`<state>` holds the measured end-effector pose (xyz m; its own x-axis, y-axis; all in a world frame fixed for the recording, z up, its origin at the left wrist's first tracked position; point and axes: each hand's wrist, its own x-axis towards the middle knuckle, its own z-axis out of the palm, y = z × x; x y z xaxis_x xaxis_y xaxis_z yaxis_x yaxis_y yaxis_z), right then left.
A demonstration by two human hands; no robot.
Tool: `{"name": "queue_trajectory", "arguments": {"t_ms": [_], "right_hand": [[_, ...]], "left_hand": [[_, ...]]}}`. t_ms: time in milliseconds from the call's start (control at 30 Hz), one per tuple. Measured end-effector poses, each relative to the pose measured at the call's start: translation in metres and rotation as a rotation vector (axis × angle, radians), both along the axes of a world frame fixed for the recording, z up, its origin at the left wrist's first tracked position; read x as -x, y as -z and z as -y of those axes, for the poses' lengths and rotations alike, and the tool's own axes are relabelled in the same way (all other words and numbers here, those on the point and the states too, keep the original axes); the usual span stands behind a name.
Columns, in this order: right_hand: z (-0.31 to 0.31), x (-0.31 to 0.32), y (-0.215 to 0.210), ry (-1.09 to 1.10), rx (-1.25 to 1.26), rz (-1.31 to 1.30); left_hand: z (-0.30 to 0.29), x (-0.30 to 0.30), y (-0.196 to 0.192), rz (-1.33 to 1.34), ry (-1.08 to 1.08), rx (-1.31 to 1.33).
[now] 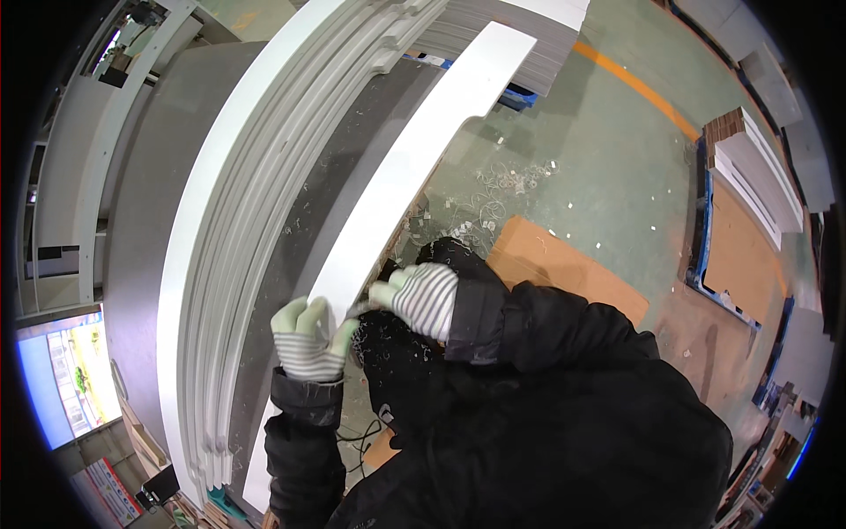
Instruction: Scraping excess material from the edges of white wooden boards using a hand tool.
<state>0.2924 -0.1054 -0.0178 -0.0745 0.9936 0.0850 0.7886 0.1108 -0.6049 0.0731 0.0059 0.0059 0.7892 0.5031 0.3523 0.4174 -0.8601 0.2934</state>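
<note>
White panel (pixel 388 194): laid on the dark grey table (pixel 295 234), right of the stacked panels (pixel 198 229).
Long axis: directed from lower left to upper right, mostly beyond both hands.
Left hand (pixel 308 339): nearer; fingers placed on the panel's face; whether it is clasped cannot be told.
Right hand (pixel 419 300): curled beside the right edge; its hold is obscured by blur.

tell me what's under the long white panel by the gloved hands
Left of the white panel, a dark grey surface shows, apparently running under it; what lies directly beneath the panel is covered from view.
</note>
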Motion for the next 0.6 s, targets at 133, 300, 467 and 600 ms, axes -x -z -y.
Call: {"name": "queue_trajectory", "arguments": {"t_ms": [133,300,467,600], "right_hand": [[-0.017,-0.068,0.022,0.323,-0.091,-0.475],[-0.028,-0.159,0.036,0.783,-0.170,-0.601],[-0.038,-0.065,0.040,0.396,0.059,-0.388],[-0.026,0.021,0.003,-0.066,0.318,-0.316]], "left_hand": [[0.014,0.009,-0.021,-0.172,-0.091,-0.069],[0.017,0.091,-0.006,-0.176,-0.086,-0.107],[0.005,0.061,-0.006,-0.059,0.089,-0.141],[0.000,0.014,-0.001,-0.051,0.042,-0.085]]}}
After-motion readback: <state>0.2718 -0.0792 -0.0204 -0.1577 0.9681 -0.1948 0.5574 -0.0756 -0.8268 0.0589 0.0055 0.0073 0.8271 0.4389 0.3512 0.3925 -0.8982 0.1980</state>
